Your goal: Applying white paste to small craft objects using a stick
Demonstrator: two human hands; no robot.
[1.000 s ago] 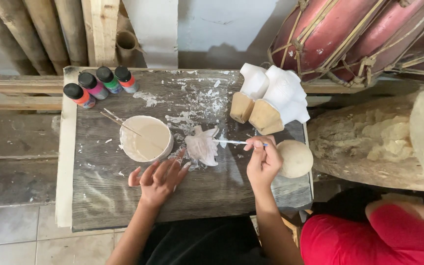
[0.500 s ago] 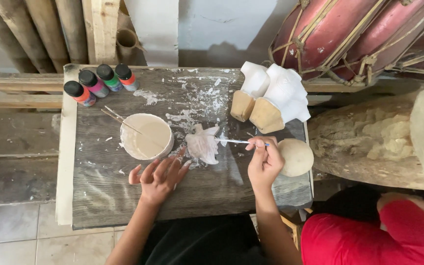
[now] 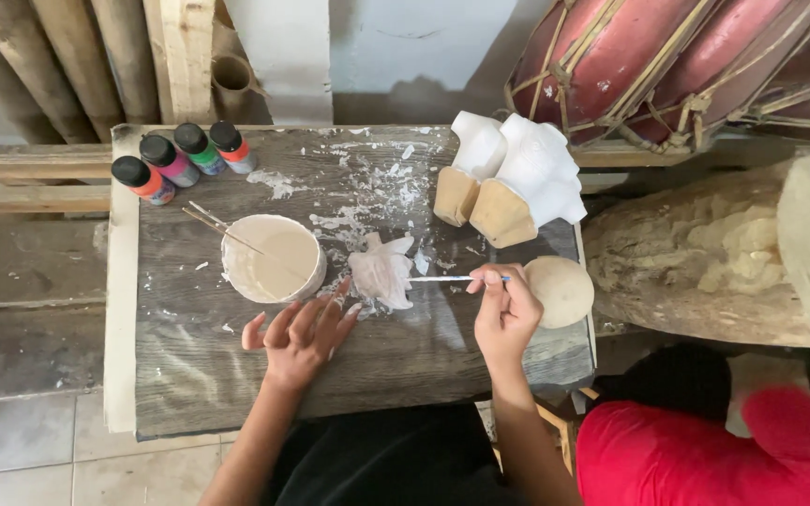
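A small white plaster figure [image 3: 382, 272] lies on a dark wooden board [image 3: 424, 356]. My right hand [image 3: 505, 314] pinches a thin paintbrush [image 3: 447, 278] whose tip touches the figure's right side. My left hand [image 3: 302, 333] rests flat on the board, fingers spread, its fingertips against the figure's lower left edge. A round bowl of cream paint [image 3: 269, 259] with two thin sticks [image 3: 217, 225] across it sits just left of the figure.
Several small paint bottles [image 3: 180, 159] stand at the board's far left corner. Two white-and-tan plaster shapes [image 3: 508, 183] and a round tan piece [image 3: 560, 290] lie at right. Red drums [image 3: 667, 66], a log [image 3: 705, 262] and a person in red [image 3: 705, 450] are on the right.
The right hand and brush shifted very slightly; the left hand stays flat beside the figure.
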